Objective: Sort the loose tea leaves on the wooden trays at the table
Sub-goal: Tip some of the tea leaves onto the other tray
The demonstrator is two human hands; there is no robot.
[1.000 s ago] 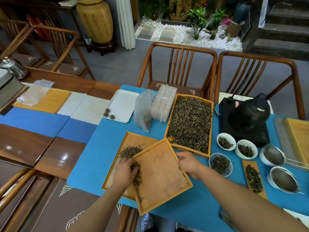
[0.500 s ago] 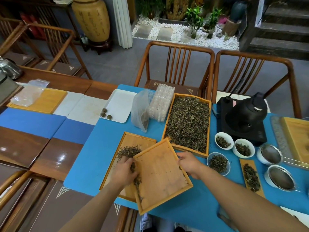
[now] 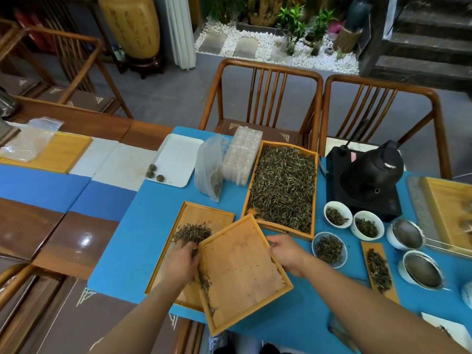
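Head view: a near-empty tilted tray [image 3: 242, 274] overlaps the lower tray [image 3: 201, 218], resting on its 3 o'clock edge. The left hand [image 3: 182, 261] curls its grip into the small tea heap [image 3: 192, 232] by the tilted tray's 9 o'clock rim; the right hand [image 3: 287, 252] pinches its 3 o'clock rim. At 12 o'clock on the worktop [image 3: 143, 241] sits the full tray [image 3: 283, 190]. The leaves look light, dry and brittle: best swept gently with loose fingers, while the stiff tray is held by its rim.

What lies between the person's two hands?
In the head view, the tilted wooden tray spans the stretch between left hand and right hand.
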